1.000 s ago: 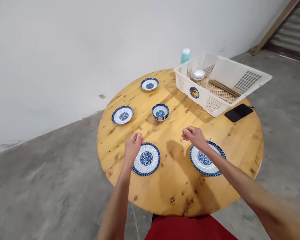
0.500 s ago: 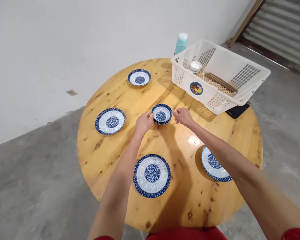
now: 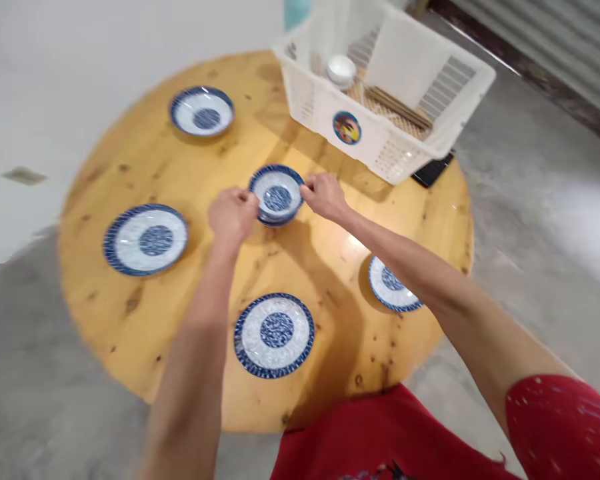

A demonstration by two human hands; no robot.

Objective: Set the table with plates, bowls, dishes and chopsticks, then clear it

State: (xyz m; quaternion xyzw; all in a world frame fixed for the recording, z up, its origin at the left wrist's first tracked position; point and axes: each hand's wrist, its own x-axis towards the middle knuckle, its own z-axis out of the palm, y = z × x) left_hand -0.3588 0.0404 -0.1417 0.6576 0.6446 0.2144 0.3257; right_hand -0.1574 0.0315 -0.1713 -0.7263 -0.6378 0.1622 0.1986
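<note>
A small blue-and-white bowl (image 3: 277,197) is at the middle of the round wooden table, on top of or just above at least one matching bowl (image 3: 275,221). My left hand (image 3: 234,212) pinches its left rim, fingers closed. On the opposite rim, my right hand (image 3: 324,195) has thumb and fingers closed too. A larger patterned plate (image 3: 274,335) lies nearest to my body. Another plate (image 3: 145,240) rests left of my left hand, and a third plate (image 3: 394,283) is partly hidden under my right forearm.
At the table's (image 3: 195,373) far left sits one more plate (image 3: 201,111). A white plastic basket (image 3: 314,102) stands at the back right, holding a white bowl (image 3: 341,69) and chopsticks (image 3: 397,107). Behind it shows a teal bottle (image 3: 297,12); a black phone (image 3: 433,171) lies beside it.
My right hand has closed in on the bowl's right rim and now touches it. The top bowl seems slightly raised from the stack. My view has shifted right and down.
</note>
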